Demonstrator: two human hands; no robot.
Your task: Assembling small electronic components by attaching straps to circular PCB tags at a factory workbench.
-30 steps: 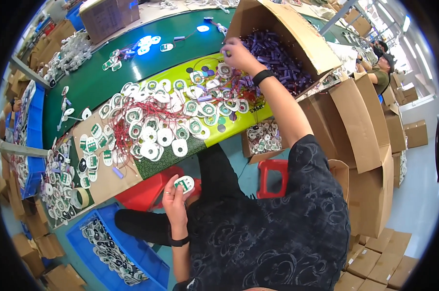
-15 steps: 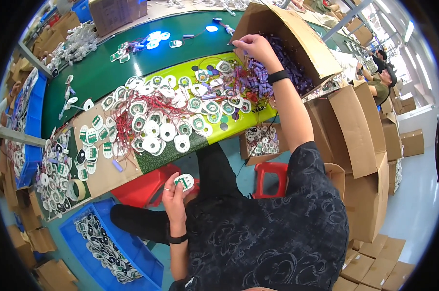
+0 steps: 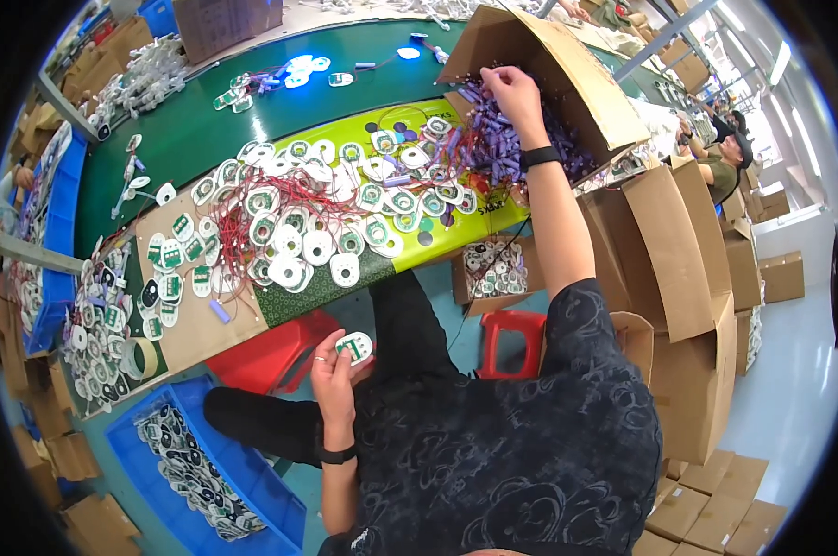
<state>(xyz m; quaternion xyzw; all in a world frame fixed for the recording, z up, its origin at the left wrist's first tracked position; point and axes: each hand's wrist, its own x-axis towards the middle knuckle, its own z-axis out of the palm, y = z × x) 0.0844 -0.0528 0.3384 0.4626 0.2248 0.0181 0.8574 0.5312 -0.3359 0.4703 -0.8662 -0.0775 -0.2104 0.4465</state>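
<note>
Low in front of my body, my left hand (image 3: 334, 380) grips a white rounded plastic disc with a green circuit board (image 3: 355, 349) between thumb and fingers. My right hand (image 3: 515, 94) is stretched out over the open cardboard box of purple cylindrical batteries (image 3: 498, 148). Its fingertips are pinched together at the box opening; whatever they hold is too small to make out. Left of the box, white ring-shaped parts with green boards (image 3: 289, 243) lie heaped on the table among tangled red wires (image 3: 294, 202).
Behind the heap runs a green conveyor (image 3: 187, 125) carrying a few parts with lit blue lights (image 3: 300, 70). A blue bin (image 3: 284, 505) full of similar discs stands at lower left. Red stools (image 3: 513, 343) are under the table, and large cardboard boxes (image 3: 683, 250) stand at my right.
My right hand has shifted a little to the right, farther over the box of batteries. The left hand keeps the disc in nearly the same place.
</note>
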